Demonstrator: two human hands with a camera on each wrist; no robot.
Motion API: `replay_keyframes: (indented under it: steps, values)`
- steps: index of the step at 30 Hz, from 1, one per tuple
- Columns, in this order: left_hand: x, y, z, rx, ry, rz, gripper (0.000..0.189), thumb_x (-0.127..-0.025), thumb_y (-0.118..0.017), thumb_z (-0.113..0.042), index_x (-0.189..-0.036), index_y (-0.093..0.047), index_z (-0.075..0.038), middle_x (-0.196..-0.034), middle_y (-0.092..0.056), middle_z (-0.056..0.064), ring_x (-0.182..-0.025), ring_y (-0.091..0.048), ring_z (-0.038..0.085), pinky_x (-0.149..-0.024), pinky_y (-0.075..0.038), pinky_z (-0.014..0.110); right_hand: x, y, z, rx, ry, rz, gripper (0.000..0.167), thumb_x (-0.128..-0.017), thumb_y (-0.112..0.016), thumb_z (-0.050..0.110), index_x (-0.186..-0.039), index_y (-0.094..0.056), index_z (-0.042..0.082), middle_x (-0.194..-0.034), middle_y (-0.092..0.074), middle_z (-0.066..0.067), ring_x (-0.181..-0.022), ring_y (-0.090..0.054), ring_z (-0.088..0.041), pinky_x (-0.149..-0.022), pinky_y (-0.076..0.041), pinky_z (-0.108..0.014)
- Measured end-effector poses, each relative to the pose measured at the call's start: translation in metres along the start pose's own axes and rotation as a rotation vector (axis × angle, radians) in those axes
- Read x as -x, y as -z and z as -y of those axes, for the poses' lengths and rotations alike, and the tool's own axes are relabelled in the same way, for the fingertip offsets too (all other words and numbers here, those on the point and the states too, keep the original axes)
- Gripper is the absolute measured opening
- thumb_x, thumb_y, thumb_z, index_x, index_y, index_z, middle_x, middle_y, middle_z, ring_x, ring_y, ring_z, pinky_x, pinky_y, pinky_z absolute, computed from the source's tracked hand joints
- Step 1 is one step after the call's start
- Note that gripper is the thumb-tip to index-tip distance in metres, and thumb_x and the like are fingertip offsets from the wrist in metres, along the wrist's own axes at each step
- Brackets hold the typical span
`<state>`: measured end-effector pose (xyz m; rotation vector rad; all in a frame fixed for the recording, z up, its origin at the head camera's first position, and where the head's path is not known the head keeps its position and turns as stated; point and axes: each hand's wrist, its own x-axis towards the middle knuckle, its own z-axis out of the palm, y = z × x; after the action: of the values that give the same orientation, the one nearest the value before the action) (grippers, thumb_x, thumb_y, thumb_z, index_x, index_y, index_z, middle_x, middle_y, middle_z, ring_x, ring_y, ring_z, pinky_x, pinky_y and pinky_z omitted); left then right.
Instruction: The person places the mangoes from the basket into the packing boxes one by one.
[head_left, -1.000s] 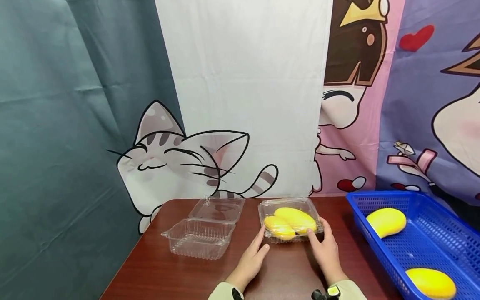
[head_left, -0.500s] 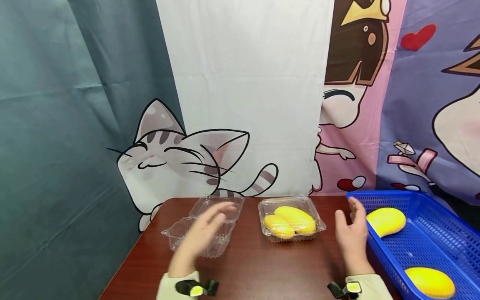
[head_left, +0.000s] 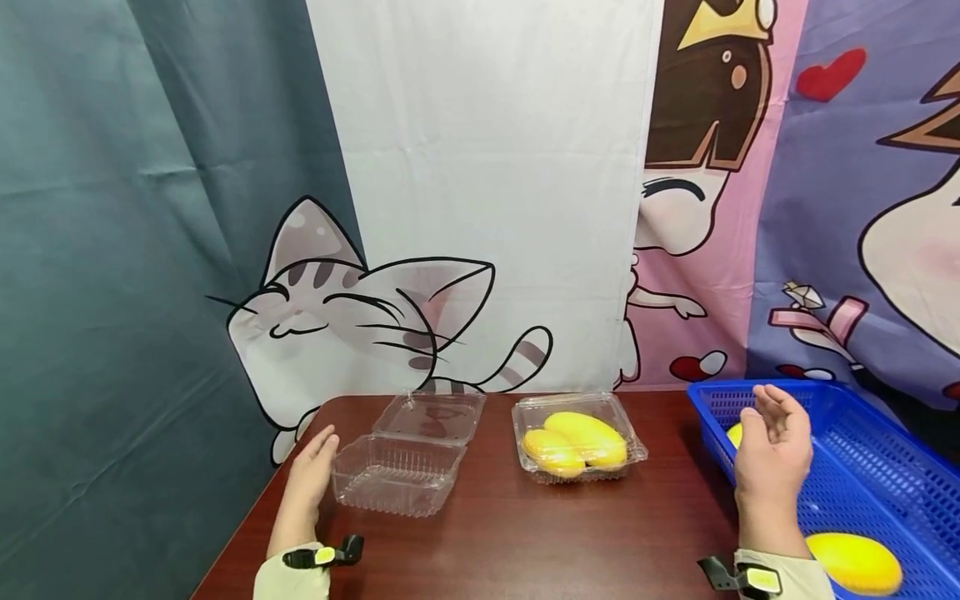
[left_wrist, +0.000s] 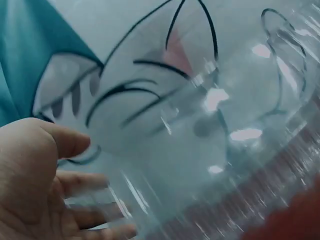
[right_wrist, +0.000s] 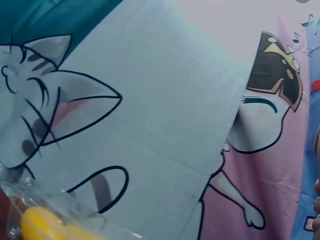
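My left hand is beside the left wall of an open clear plastic clamshell box, fingers nearly straight and thumb apart. In the left wrist view, the fingertips overlap the clear plastic. The box's lid lies tilted back, and nothing is inside it. My right hand, fingers loosely bent and holding nothing, is over the left side of a blue plastic basket. It partly hides one yellow mango there. Another mango lies nearer the front of the basket.
A second clear clamshell box, lid down, stands mid-table with yellow mangoes inside. The brown table ends at a cartoon-printed cloth behind. The basket lines the table's right side.
Both hands have let go of the closed box and moved apart. The left hand has gone left to the open box; the right hand has gone right, over the basket.
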<state>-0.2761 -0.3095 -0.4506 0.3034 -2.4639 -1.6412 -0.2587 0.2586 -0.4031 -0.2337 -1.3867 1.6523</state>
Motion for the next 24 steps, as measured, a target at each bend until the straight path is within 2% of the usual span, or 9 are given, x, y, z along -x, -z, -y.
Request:
replay_keyframes:
  steps: [3,6,9,11,14,17,20,21,24]
  values:
    - [-0.006,-0.007,0.017,0.167,0.027,0.058,0.054,-0.110,-0.036,-0.025,-0.160,-0.027,-0.006,-0.159,-0.032,0.028,-0.143,-0.036,0.045,-0.114,-0.032,0.058,-0.003,0.004,0.004,-0.077,-0.019,-0.019,0.036,-0.094,-0.057,-0.003,-0.129,-0.063,0.008,-0.116,-0.067,0.004,-0.118,-0.058,-0.013,-0.097,-0.042,-0.011]
    - [-0.010,-0.013,0.032,0.289,0.028,0.095,0.056,-0.103,-0.029,-0.003,-0.159,-0.029,-0.004,-0.158,-0.034,0.026,-0.142,-0.038,0.043,-0.106,-0.045,0.038,-0.006,0.008,0.006,-0.108,-0.048,-0.024,0.036,-0.095,-0.056,-0.002,-0.129,-0.063,0.009,-0.116,-0.068,0.004,-0.119,-0.057,-0.014,-0.096,-0.042,-0.010]
    - [-0.011,-0.017,0.045,0.354,0.013,0.134,0.065,-0.095,-0.024,0.008,-0.159,-0.025,-0.001,-0.159,-0.030,0.027,-0.145,-0.033,0.043,-0.095,-0.047,0.022,-0.007,0.012,0.007,-0.105,-0.061,-0.035,0.035,-0.097,-0.055,-0.001,-0.129,-0.063,0.010,-0.115,-0.069,0.005,-0.119,-0.056,-0.013,-0.096,-0.042,-0.010]
    - [-0.012,-0.019,0.053,0.388,0.001,0.151,0.068,-0.093,-0.025,0.010,-0.160,-0.023,-0.002,-0.160,-0.028,0.027,-0.147,-0.029,0.041,-0.093,-0.045,0.017,-0.008,0.014,0.008,-0.111,-0.065,-0.044,0.034,-0.097,-0.056,0.000,-0.128,-0.063,0.010,-0.114,-0.069,0.005,-0.118,-0.057,-0.013,-0.094,-0.042,-0.010]
    - [-0.012,-0.020,0.063,0.486,-0.027,0.195,0.075,-0.089,-0.024,0.013,-0.162,-0.014,-0.004,-0.163,-0.020,0.025,-0.152,-0.018,0.037,-0.106,-0.037,0.023,-0.009,0.017,0.012,-0.123,-0.067,-0.043,0.032,-0.097,-0.056,0.000,-0.126,-0.064,0.011,-0.111,-0.070,0.005,-0.115,-0.058,-0.011,-0.090,-0.043,-0.010]
    - [-0.011,-0.024,0.070,0.595,-0.058,0.256,0.083,-0.085,-0.023,0.016,-0.163,-0.003,-0.006,-0.166,-0.010,0.023,-0.154,-0.007,0.035,-0.122,-0.018,0.040,-0.010,0.021,0.018,-0.133,-0.069,-0.028,0.031,-0.097,-0.056,-0.002,-0.124,-0.065,0.010,-0.109,-0.071,0.006,-0.111,-0.060,-0.010,-0.086,-0.043,-0.010]
    - [-0.012,-0.029,0.072,0.655,-0.093,0.295,0.087,-0.083,-0.022,0.016,-0.162,0.004,-0.008,-0.166,-0.005,0.024,-0.154,-0.003,0.035,-0.124,-0.010,0.044,-0.014,0.030,0.026,-0.142,-0.084,-0.004,0.030,-0.097,-0.056,-0.002,-0.122,-0.066,0.010,-0.106,-0.072,0.007,-0.107,-0.062,-0.009,-0.087,-0.043,-0.010]
    - [-0.012,-0.032,0.073,0.666,-0.106,0.297,0.087,-0.083,-0.022,0.016,-0.162,0.004,-0.009,-0.166,-0.004,0.024,-0.154,-0.002,0.035,-0.123,-0.011,0.042,-0.016,0.033,0.028,-0.135,-0.088,0.005,0.030,-0.097,-0.056,-0.002,-0.122,-0.066,0.010,-0.106,-0.072,0.007,-0.106,-0.063,-0.008,-0.087,-0.043,-0.009]
    - [-0.012,-0.037,0.073,0.686,-0.135,0.317,0.089,-0.083,-0.023,0.016,-0.162,0.007,-0.012,-0.166,-0.002,0.024,-0.154,-0.001,0.036,-0.123,-0.012,0.039,-0.026,0.050,0.032,0.022,-0.131,0.074,0.031,-0.099,-0.056,0.003,-0.126,-0.065,0.015,-0.106,-0.070,0.014,-0.105,-0.061,-0.002,-0.090,-0.041,-0.007]
